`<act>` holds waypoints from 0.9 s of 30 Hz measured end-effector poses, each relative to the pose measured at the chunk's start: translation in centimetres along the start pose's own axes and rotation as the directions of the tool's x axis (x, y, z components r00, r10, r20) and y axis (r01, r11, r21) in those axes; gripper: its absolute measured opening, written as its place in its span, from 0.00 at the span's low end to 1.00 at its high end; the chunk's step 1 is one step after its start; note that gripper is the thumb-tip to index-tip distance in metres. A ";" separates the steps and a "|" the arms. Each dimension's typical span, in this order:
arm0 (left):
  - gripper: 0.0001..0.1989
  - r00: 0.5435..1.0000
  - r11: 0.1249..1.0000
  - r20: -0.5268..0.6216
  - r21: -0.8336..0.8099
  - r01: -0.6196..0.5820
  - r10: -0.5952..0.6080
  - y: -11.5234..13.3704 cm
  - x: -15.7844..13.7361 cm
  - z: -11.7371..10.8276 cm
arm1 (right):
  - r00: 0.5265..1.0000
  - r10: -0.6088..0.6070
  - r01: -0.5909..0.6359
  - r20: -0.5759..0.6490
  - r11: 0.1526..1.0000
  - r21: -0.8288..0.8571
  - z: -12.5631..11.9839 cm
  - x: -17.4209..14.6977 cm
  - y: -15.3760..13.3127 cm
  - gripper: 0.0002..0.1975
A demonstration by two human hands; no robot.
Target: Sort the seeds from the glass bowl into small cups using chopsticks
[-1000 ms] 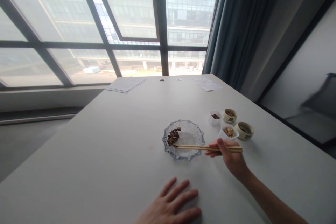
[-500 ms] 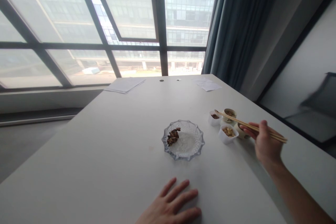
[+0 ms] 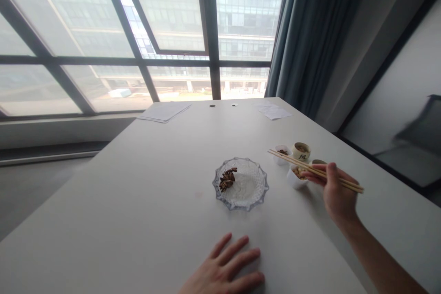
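A pair of wooden chopsticks (image 3: 289, 158) is gripped in my right hand (image 3: 339, 195). Their tips point left, over the near side of a small white cup (image 3: 280, 161) of brown pieces; I cannot make out anything between them. Under the chopsticks stands another white cup (image 3: 296, 182) with pale tan pieces. A cream pot (image 3: 302, 152) with a dark mark is behind, and a similar pot (image 3: 319, 162) is mostly hidden by my hand. In the middle, a clear glass dish (image 3: 251, 188) holds long brown pieces (image 3: 227, 180) at its left. My left hand (image 3: 225, 264) lies flat, fingers spread, in front of the dish.
The white table (image 3: 138, 206) reaches to the windows. Paper sheets (image 3: 163, 111) lie at its far left, and more paper (image 3: 274, 111) at the far right. Two small round objects or holes are at the far edge. A dark curtain (image 3: 310, 32) hangs behind.
My right hand has moved left and slightly toward me, bringing the chopstick tips from over the brown pieces to left of that cup. My left hand and the glass dish have stayed put.
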State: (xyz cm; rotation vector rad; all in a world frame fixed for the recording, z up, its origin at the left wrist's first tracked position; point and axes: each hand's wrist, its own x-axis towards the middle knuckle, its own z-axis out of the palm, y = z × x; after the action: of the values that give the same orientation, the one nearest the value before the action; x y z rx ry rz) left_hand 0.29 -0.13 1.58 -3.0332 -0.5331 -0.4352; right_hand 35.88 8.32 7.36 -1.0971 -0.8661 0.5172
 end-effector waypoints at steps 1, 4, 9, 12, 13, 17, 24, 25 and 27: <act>0.25 1.000 1.000 0.001 -0.005 0.000 0.000 0.0 0.0 0.0 | 0.999 0.007 -0.007 0.045 1.000 -0.002 0.4 -0.7 0.0 0.25; 0.27 1.000 1.000 0.004 -0.019 0.010 -0.010 0.1 -0.1 0.0 | 0.978 0.021 -0.015 0.207 0.999 -0.031 1.6 -2.7 0.4 0.24; 0.29 1.000 1.000 0.007 -0.018 0.008 -0.008 0.1 0.0 -0.1 | 0.907 0.024 -0.014 0.420 1.000 -0.026 2.9 -4.9 1.3 0.22; 0.26 1.000 1.000 -0.006 -0.010 0.009 -0.009 0.1 0.1 -0.2 | 0.907 0.031 -0.030 0.420 1.000 -0.010 3.6 -5.5 1.5 0.22; 0.25 1.000 1.000 -0.012 -0.005 0.010 -0.010 0.1 0.2 -0.2 | 0.911 0.044 -0.048 0.410 0.999 -0.002 3.8 -5.6 1.5 0.22; 0.25 1.000 1.000 -0.014 0.011 0.002 -0.002 0.1 0.2 -0.2 | 0.902 0.116 -0.137 0.415 0.990 0.020 4.7 -6.0 1.6 0.24; 0.22 1.000 1.000 -0.020 0.010 0.001 -0.001 0.1 0.3 -0.4 | 0.877 0.173 -0.191 0.448 0.982 -0.006 4.8 -6.3 1.8 0.26; 0.22 1.000 1.000 -0.021 0.010 0.001 0.000 0.1 0.3 -0.4 | 0.882 0.174 -0.191 0.437 0.982 -0.005 4.7 -6.4 1.7 0.26; 0.23 1.000 1.000 -0.023 0.014 -0.003 0.003 0.1 0.2 -0.3 | 0.896 0.177 -0.194 0.407 0.981 -0.001 4.7 -6.3 1.6 0.27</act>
State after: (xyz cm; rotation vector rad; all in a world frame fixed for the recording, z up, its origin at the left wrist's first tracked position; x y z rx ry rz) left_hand 0.45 -0.18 1.93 -3.0119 -0.5280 -0.4632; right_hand 28.46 6.86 4.57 -1.0578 -1.1116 0.9429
